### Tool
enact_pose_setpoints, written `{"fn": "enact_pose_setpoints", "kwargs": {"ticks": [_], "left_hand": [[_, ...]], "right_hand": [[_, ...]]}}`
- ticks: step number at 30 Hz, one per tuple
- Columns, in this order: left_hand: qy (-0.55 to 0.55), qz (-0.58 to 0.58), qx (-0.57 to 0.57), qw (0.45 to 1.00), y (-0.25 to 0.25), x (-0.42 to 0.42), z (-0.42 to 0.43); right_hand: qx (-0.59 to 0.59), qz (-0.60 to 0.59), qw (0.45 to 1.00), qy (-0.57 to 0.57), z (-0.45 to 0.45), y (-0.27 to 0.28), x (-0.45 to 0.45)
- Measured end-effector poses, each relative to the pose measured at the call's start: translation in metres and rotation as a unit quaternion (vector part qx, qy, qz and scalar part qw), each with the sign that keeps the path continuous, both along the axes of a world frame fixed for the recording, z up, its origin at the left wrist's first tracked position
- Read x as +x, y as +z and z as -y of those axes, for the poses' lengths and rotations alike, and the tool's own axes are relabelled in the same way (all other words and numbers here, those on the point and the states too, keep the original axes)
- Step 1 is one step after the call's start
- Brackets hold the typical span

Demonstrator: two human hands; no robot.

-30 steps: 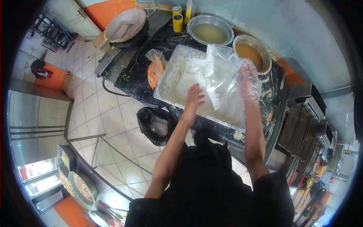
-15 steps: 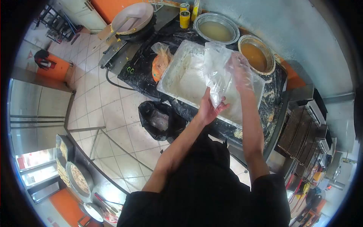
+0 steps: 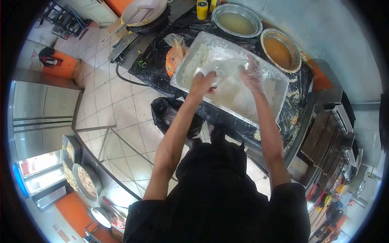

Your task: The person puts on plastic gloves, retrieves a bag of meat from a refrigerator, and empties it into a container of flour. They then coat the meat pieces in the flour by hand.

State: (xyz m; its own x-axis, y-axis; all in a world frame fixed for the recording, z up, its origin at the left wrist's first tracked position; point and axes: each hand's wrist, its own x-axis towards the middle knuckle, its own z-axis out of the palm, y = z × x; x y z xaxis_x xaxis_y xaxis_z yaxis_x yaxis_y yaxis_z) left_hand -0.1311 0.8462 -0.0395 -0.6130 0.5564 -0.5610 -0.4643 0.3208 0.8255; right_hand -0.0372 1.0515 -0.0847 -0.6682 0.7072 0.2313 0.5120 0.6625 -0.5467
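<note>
A clear plastic bag [image 3: 227,67] with white powder in or on it stretches between my two hands, above a large white-dusted metal tray [image 3: 231,110]. My left hand [image 3: 202,84] is closed round one end of the bag, over the tray's near left side. At the other end is my right hand [image 3: 252,77], its fingers curled on the film, and thin plastic seems to cover part of that hand. Whether the hand is inside the bag or only behind its film, I cannot make out. White powder lies across the tray's bottom.
Behind the tray stand a metal bowl of cloudy liquid [image 3: 237,24] and a bowl of brownish liquid [image 3: 279,50]. To its left lies a bag of orange food [image 3: 175,58]. A black-lined bin [image 3: 162,109] stands on the floor below the table's edge.
My left hand has moved left and away from me with its end of the bag, drawing the bag from hanging upright to stretched sideways. My right hand has shifted only slightly.
</note>
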Motion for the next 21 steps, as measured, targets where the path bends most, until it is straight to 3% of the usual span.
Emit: {"fn": "enact_pose_setpoints", "kwargs": {"ticks": [1, 2, 3, 4, 5, 7, 9, 11, 14, 16, 21], "left_hand": [[-0.067, -0.134, -0.078, 0.986, 0.003, -0.012, 0.001], [-0.067, -0.134, -0.082, 0.985, -0.001, -0.021, -0.001], [-0.105, -0.349, -0.16, 0.918, -0.006, -0.03, -0.003], [-0.137, -0.543, -0.227, 0.796, -0.002, -0.035, -0.005], [-0.141, -0.545, -0.229, 0.794, 0.003, -0.039, -0.005], [-0.236, -0.608, -0.246, 0.717, 0.016, -0.05, -0.008], [-0.281, -0.643, -0.224, 0.676, 0.014, -0.066, -0.007], [-0.311, -0.703, -0.185, 0.612, 0.013, -0.073, -0.006], [-0.324, -0.736, -0.15, 0.575, 0.009, -0.076, -0.005], [-0.323, -0.745, -0.135, 0.568, 0.006, -0.079, -0.001], [-0.301, -0.774, -0.069, 0.553, 0.011, -0.089, 0.012]], "right_hand": [[0.009, -0.022, 0.999, 0.024, 0.016, 0.024, 0.007], [0.018, -0.045, 0.998, 0.047, 0.028, 0.039, 0.01], [0.014, -0.047, 0.998, 0.046, 0.033, 0.04, 0.009], [0.045, -0.021, 0.997, 0.06, 0.037, 0.04, 0.008], [0.075, 0.006, 0.994, 0.074, 0.04, 0.04, 0.007], [0.059, -0.018, 0.993, 0.099, 0.037, 0.034, -0.006], [0.002, -0.049, 0.988, 0.148, 0.034, 0.034, -0.019], [0.033, -0.088, 0.98, 0.176, 0.025, 0.027, -0.037], [0.06, -0.1, 0.963, 0.243, 0.011, 0.019, -0.048], [-0.021, -0.047, 0.934, 0.353, -0.002, 0.014, -0.057], [-0.119, 0.1, 0.918, 0.365, -0.018, 0.039, -0.054]]}}
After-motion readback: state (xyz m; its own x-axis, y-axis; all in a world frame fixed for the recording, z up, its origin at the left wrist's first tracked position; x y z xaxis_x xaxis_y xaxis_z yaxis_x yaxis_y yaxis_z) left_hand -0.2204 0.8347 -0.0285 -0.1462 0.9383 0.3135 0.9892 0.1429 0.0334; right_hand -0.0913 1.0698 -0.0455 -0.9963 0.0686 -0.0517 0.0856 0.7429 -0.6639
